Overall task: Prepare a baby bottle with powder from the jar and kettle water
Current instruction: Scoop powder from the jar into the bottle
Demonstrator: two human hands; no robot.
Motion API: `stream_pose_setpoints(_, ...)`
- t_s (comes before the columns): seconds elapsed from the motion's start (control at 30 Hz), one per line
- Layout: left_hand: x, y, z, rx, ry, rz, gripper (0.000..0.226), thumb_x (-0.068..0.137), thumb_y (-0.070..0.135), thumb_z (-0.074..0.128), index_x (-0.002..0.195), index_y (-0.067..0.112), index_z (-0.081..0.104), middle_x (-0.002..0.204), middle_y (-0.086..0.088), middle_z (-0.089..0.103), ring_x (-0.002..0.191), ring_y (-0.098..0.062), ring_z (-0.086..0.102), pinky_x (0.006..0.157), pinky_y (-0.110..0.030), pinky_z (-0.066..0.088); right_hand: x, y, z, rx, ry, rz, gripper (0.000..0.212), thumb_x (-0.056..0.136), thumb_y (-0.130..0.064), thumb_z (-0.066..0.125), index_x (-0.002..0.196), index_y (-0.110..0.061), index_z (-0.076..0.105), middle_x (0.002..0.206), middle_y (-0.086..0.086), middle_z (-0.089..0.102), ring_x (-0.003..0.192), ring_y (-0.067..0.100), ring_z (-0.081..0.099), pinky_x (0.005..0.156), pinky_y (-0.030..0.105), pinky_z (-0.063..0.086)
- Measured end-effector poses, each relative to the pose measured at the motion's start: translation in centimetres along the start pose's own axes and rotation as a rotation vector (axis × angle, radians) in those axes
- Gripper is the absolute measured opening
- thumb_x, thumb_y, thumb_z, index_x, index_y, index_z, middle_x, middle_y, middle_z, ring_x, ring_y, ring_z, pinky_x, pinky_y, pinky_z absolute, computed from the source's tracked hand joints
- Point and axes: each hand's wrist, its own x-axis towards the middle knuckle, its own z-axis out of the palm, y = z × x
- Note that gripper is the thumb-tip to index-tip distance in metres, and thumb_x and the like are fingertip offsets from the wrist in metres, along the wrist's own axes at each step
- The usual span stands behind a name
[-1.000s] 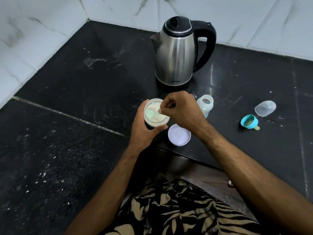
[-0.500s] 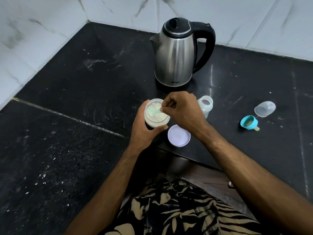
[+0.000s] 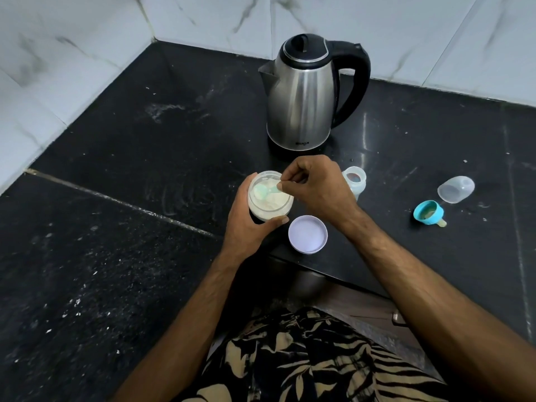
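My left hand (image 3: 246, 224) grips a clear jar (image 3: 268, 208) of pale powder on the black counter. My right hand (image 3: 317, 185) pinches the handle of a small pale green scoop (image 3: 262, 192), whose bowl sits over the powder inside the jar's mouth. An open baby bottle (image 3: 355, 182) stands just right of my right hand, partly hidden by it. The steel kettle (image 3: 304, 94) with a black lid and handle stands behind the jar.
The jar's round white lid (image 3: 308, 234) lies near the counter's front edge. At the right lie a teal bottle collar with its teat (image 3: 429, 213) and a clear cap (image 3: 456, 189). White marble walls meet in a corner at the back left.
The scoop has shifted slightly inside the jar. Both hands stay at the jar.
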Motion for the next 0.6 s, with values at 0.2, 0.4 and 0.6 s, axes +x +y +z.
stream_pose_setpoints(0.2,0.1,-0.1,0.1,0.001,-0.003,0.013,0.096,0.068,0.015,0.09,0.147,0.013,0.035,0.142,0.011,0.048,0.132,-0.005,0.046,0.108,-0.025,0.039,0.0,0.1,-0.1,0.005,0.013,-0.011,0.012,0.078,-0.016,0.08,0.074,-0.021,0.069,0.072,-0.007,0.07,0.069,0.008,0.066,0.069,0.031,0.058)
stream_pose_setpoints(0.4,0.4,0.1,-0.1,0.008,-0.01,0.029,0.091,0.069,0.013,0.089,0.144,0.015,0.038,0.139,0.01,0.05,0.13,-0.007,0.048,0.107,-0.027,0.041,0.1,0.3,-0.1,0.026,0.032,0.004,0.013,0.079,-0.018,0.078,0.073,-0.023,0.068,0.069,-0.008,0.068,0.064,0.006,0.062,0.065,0.028,0.056)
stream_pose_setpoints(0.6,1.5,0.5,-0.4,0.014,-0.042,0.035,0.083,0.068,0.009,0.089,0.136,0.025,0.044,0.129,0.028,0.053,0.122,0.002,0.051,0.099,-0.014,0.04,0.8,0.8,-0.7,0.154,0.06,0.087,0.013,0.08,-0.015,0.076,0.073,-0.023,0.068,0.066,-0.005,0.068,0.057,0.007,0.06,0.059,0.032,0.055)
